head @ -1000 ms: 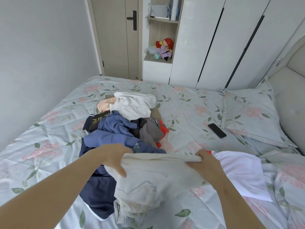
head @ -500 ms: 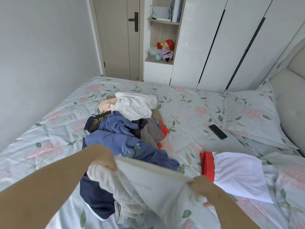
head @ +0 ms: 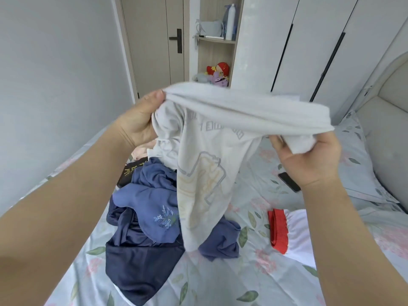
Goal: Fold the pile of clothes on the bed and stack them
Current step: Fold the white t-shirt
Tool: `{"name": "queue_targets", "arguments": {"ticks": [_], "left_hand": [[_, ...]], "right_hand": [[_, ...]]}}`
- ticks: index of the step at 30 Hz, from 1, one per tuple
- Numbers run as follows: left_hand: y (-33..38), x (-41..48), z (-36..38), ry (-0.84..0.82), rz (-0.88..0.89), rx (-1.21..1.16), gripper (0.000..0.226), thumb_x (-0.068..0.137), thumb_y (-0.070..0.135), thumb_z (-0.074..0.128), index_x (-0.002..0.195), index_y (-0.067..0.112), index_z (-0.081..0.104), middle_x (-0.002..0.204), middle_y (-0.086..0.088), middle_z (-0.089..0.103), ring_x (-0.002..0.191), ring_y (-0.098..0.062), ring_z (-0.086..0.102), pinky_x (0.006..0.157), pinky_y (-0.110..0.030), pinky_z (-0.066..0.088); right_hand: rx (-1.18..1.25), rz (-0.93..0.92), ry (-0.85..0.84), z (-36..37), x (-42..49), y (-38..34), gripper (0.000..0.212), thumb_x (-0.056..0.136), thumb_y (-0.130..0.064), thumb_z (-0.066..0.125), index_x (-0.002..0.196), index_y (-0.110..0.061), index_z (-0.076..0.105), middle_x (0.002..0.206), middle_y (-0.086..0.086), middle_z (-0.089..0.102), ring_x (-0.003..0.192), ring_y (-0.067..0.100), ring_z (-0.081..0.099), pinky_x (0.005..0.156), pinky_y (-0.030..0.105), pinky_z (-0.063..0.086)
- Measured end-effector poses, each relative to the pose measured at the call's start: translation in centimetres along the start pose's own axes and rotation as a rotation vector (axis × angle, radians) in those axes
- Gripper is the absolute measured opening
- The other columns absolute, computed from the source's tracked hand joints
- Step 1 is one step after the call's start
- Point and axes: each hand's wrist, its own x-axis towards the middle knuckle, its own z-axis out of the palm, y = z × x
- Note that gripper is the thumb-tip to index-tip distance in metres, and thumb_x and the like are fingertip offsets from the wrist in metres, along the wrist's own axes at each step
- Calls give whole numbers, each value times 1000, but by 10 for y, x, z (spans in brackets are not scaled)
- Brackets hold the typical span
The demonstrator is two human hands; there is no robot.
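A white printed T-shirt [head: 207, 173] hangs in the air above the bed, inside out with its faded print showing through. My left hand [head: 138, 120] grips one end of its top edge and my right hand [head: 309, 155] grips the other end. Below it the pile of clothes [head: 150, 206] lies on the floral bed sheet [head: 242, 279]: blue and navy garments on top, a black one with yellow print behind. A white garment with a red band [head: 287, 233] lies flat to the right.
A black phone [head: 289, 182] lies on the bed near a floral pillow [head: 353, 151]. The padded headboard [head: 388, 133] is at the right, white wardrobes [head: 309, 45] and a shelf with toys [head: 217, 72] behind, a wall at the left.
Both hands have lifted the white T-shirt from low over the bed up to chest height, and it now hangs free above the pile.
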Motion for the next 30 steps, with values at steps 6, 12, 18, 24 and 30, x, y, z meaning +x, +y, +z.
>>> {"name": "queue_targets", "arguments": {"ticks": [6,12,18,24,30], "left_hand": [[-108,-50,-57,515,-534,450,31,90,21,63,112,-2,63,117,-25,63,100,-30,63,92,-47,48],[-198,-144,-62,293,-1059,958,30,87,33,66,67,16,53,61,3,47,52,-11,40,46,-19,29],[-236,-173,-48,31,-1355,1104,23,96,27,48,94,7,59,72,-3,42,57,-13,36,44,-15,26],[-270,-147,-59,214,-1180,1113,13,88,26,51,77,23,58,81,6,57,80,-15,55,59,-19,37],[-331,-107,-80,278,-1048,1136,18,94,29,51,107,19,60,106,4,58,101,-20,55,76,-25,37]], "right_hand": [[-863,487,415,-91,-52,58,17,91,-1,47,89,-9,61,67,5,58,64,13,53,50,21,47],[-1224,1270,418,-179,-136,117,6,65,-10,62,70,-8,60,65,7,53,59,22,50,57,24,43],[-1471,1514,108,-200,-158,137,24,84,-21,60,104,-11,51,94,2,47,74,12,47,63,21,38],[-1523,1199,199,-222,-128,155,29,94,-15,49,120,-3,55,122,11,55,96,20,50,82,27,39],[-1474,1103,312,-259,-85,202,31,94,-29,45,123,-23,54,99,-5,59,90,17,57,92,33,43]]}}
